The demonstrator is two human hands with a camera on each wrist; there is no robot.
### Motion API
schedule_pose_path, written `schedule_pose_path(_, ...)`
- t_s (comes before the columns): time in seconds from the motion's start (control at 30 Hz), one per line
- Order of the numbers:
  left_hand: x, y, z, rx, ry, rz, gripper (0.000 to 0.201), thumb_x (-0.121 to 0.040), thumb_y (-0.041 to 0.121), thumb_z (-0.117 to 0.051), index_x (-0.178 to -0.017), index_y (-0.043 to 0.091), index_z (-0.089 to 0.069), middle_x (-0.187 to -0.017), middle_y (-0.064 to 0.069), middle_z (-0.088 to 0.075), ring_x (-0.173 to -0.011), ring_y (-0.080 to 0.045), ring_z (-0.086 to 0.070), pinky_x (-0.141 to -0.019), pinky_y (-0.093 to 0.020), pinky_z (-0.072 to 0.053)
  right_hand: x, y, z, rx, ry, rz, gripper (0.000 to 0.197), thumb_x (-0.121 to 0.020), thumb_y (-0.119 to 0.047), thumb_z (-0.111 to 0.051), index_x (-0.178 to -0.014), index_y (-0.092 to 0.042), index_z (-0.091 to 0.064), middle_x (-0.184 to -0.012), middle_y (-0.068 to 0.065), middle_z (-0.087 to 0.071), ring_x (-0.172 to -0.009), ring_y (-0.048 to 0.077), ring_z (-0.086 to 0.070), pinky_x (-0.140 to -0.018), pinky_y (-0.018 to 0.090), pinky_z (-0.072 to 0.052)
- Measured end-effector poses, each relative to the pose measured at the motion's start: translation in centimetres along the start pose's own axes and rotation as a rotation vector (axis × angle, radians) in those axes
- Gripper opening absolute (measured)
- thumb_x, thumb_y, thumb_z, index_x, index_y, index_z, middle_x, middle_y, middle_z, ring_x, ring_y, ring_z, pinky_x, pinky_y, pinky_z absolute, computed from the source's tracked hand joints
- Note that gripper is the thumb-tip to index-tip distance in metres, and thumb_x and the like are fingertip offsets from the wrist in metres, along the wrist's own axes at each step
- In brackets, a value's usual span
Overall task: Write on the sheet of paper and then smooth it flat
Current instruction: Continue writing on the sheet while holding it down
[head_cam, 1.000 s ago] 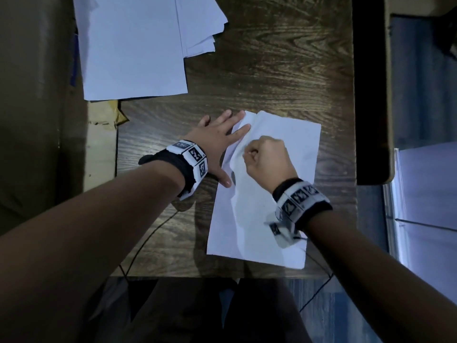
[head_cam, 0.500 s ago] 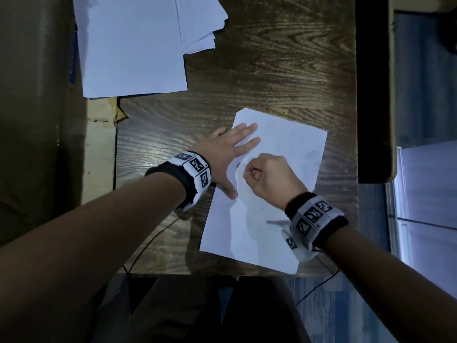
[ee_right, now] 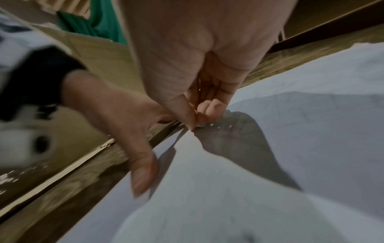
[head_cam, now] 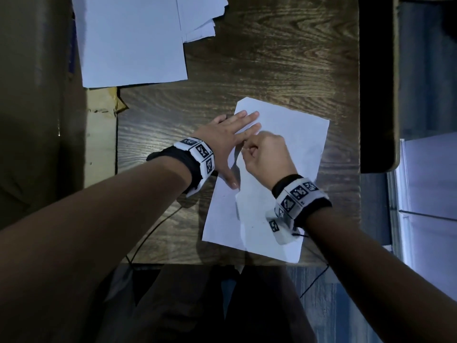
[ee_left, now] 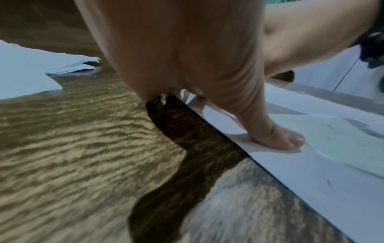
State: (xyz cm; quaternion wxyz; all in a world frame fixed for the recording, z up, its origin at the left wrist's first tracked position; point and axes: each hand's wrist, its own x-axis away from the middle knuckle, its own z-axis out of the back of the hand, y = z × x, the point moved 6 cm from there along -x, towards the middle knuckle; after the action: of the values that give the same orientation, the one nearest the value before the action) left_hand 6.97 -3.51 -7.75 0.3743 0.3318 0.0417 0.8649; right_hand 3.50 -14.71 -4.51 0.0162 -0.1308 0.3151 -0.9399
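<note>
1. Head view: a white sheet of paper (head_cam: 284, 174) lies on a dark wooden worktop (head_cam: 272, 58), slanted, its far corner towards 12 o'clock. Compared with a second ago, the raised fold along its 9 o'clock edge has dropped and the sheet lies flatter, though a crease line runs down its near half. By my reading, smoothing is under way and not finished. The left hand (head_cam: 227, 137) lies spread, fingers straight, fingertips pressing the far left corner and thumb on the left edge. The right hand (head_cam: 267, 154) sits just beside it at 3 o'clock, fingers curled in, thumb against fingertips. A stack of loose papers (head_cam: 131, 38) rests at 11 o'clock, well apart.

2. Left wrist view: the left hand's thumb (ee_left: 278, 138) presses flat on the sheet just inside its edge. The sheet shows faint marks and a shallow ridge at 3 o'clock.

3. Right wrist view: the right hand's fingertips (ee_right: 209, 106) pinch together, touching the paper. A thin glint shows between them; whether it is a pen I cannot tell. The left hand sits at 9 o'clock, thumb on the paper.
</note>
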Motion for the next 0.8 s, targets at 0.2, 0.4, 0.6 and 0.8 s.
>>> schedule_pose_path(0.2, -0.2, -0.1, 0.0, -0.038, 0.015, -0.009, 0.153, -0.053, 0.082, -0.079, -0.161, 0.028, 0.014, -0.164, 0.01, 0.032, -0.153, -0.013, 0.023, -0.123, -0.042, 0.008, 0.7, -0.4, -0.1, 0.052, -0.081, 0.052, 0.014, -0.082, -0.011, -0.057, -0.073, -0.011, -0.069, -0.075, 0.003, -0.063, -0.068, 0.023, -0.058, -0.065, 0.039, -0.052)
schedule_pose_path(0.4, -0.4, -0.1, -0.4, -0.067, 0.002, -0.011, 0.152, -0.054, 0.084, -0.076, -0.16, 0.029, 0.017, -0.163, 0.009, 0.033, -0.153, -0.014, 0.023, -0.123, -0.044, 0.007, 3.4, 0.1, -1.2, 0.031, -0.068, 0.05, 0.016, -0.086, -0.013, -0.056, -0.074, -0.012, -0.067, -0.075, 0.003, -0.055, -0.066, 0.023, -0.054, -0.063, 0.04, -0.049)
schedule_pose_path(0.6, -0.3, -0.2, -0.2, -0.055, 0.003, -0.008, 0.152, -0.054, 0.083, -0.078, -0.16, 0.029, 0.017, -0.164, 0.01, 0.032, -0.153, -0.014, 0.023, -0.122, -0.043, 0.009, 0.3, 0.4, 0.0, 0.026, 0.028, 0.06, 0.016, -0.084, -0.008, -0.059, -0.071, -0.011, -0.067, -0.075, 0.004, -0.058, -0.067, 0.023, -0.056, -0.063, 0.035, -0.049)
schedule_pose_path(0.8, -0.3, -0.2, -0.2, -0.069, 0.01, 0.002, 0.15, -0.056, 0.081, -0.078, -0.16, 0.03, 0.017, -0.164, 0.01, 0.031, -0.153, -0.013, 0.023, -0.126, -0.045, 0.004, 3.9, -0.8, -1.5, -0.003, -0.086, 0.111, 0.016, -0.082, -0.007, -0.061, -0.067, -0.011, -0.066, -0.073, 0.004, -0.058, -0.061, 0.023, -0.056, -0.058, 0.037, -0.049)
